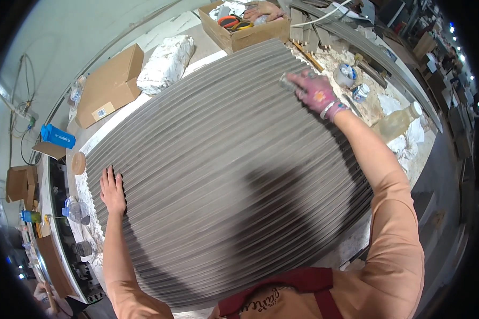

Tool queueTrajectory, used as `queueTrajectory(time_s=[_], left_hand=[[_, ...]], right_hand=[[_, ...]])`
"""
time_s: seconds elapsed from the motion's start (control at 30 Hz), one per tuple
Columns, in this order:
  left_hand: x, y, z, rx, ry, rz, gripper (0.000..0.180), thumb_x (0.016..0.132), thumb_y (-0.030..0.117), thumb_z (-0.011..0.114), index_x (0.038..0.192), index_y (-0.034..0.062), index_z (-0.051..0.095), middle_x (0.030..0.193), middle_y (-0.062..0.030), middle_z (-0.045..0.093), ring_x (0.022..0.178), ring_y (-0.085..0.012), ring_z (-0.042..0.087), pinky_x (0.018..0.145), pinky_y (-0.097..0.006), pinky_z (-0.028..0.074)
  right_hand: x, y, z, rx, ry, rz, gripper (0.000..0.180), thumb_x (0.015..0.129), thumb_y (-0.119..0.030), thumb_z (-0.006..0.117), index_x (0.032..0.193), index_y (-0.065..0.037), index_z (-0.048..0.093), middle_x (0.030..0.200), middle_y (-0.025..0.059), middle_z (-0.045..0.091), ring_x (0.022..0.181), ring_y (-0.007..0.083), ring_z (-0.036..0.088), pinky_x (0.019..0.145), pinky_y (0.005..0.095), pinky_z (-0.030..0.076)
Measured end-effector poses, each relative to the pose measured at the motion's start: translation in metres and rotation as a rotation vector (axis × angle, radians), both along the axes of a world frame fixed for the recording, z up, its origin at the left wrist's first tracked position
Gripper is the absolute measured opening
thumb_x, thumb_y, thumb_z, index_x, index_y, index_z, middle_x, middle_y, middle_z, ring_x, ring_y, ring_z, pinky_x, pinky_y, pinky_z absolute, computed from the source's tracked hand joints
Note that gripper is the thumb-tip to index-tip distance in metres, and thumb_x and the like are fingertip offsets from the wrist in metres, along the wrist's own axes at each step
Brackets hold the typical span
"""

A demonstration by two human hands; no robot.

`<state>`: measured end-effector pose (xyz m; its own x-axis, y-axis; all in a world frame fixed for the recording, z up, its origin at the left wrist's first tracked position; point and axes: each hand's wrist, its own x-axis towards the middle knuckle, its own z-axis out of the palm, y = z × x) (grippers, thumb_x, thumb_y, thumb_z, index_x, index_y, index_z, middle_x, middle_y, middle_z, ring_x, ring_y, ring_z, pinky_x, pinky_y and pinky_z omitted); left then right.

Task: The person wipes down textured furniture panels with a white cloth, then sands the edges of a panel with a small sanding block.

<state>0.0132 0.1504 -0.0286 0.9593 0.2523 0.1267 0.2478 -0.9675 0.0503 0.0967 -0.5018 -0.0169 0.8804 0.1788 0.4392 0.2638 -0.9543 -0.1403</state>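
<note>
A wide panel (213,138) of grey ridged strips lies before me, its ridges running from left to right. My left hand (112,192), bare, rests flat near the panel's left edge with fingers stretched out. On the far right part of the panel is my right hand (315,94), in a pink-purple glove with a flower on its back. Its fingers close on a small greyish pad (288,82) against the ridges. Blur keeps me from telling exactly what kind of pad it is. A dark shadow falls across the panel's near middle.
Beyond the panel stand an open carton (261,37) with orange-handled tools, a white wrapped bundle (166,64) and a cardboard box (112,85). A tape roll (345,75), a small jar (361,92) and a bottle of yellowish liquid (398,122) crowd the right. A blue cup (58,136) is left.
</note>
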Motion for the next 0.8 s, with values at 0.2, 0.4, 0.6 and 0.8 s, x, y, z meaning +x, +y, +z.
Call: queueTrajectory(time_s=[0.2, 0.4, 0.6, 0.8], left_hand=[[0.006, -0.008, -0.003, -0.027, 0.020, 0.026, 0.055, 0.099, 0.051, 0.035, 0.148, 0.0237, 0.034, 0.156, -0.0054, 0.027, 0.143, -0.0292, 0.026, 0.110, -0.057, 0.023], [0.002, -0.011, 0.004, -0.035, 0.019, 0.007, 0.056, 0.100, 0.051, 0.032, 0.148, 0.0227, 0.033, 0.155, -0.0076, 0.028, 0.143, -0.0299, 0.025, 0.110, -0.057, 0.022], [-0.007, -0.011, 0.005, -0.052, 0.003, 0.018, 0.054, 0.101, 0.049, 0.032, 0.148, 0.0223, 0.033, 0.155, -0.0078, 0.028, 0.142, -0.0300, 0.026, 0.110, -0.058, 0.022], [0.001, -0.016, 0.001, -0.043, -0.028, -0.011, 0.053, 0.100, 0.048, 0.034, 0.147, 0.0216, 0.036, 0.154, -0.0077, 0.030, 0.142, -0.0290, 0.026, 0.109, -0.059, 0.024]], right_hand=[[0.017, 0.006, 0.043, -0.105, 0.156, -0.233, 0.040, 0.085, -0.024, 0.059, 0.124, -0.021, 0.060, 0.103, 0.0122, 0.069, 0.094, 0.0326, 0.066, 0.083, 0.0466, 0.049], [-0.063, 0.359, 0.009, 0.295, 0.460, 0.667, 0.039, 0.093, -0.047, 0.051, 0.125, -0.026, 0.060, 0.109, 0.0041, 0.061, 0.125, 0.0269, 0.048, 0.111, 0.0424, 0.031], [-0.043, 0.318, 0.010, -0.007, 0.473, 0.514, 0.036, 0.094, -0.046, 0.048, 0.126, -0.036, 0.058, 0.134, -0.0005, 0.056, 0.128, 0.0331, 0.045, 0.111, 0.0480, 0.028], [0.039, 0.033, 0.023, 0.236, 0.327, -0.384, 0.040, 0.086, -0.019, 0.060, 0.126, -0.027, 0.060, 0.111, 0.0107, 0.068, 0.099, 0.0302, 0.065, 0.086, 0.0431, 0.050]])
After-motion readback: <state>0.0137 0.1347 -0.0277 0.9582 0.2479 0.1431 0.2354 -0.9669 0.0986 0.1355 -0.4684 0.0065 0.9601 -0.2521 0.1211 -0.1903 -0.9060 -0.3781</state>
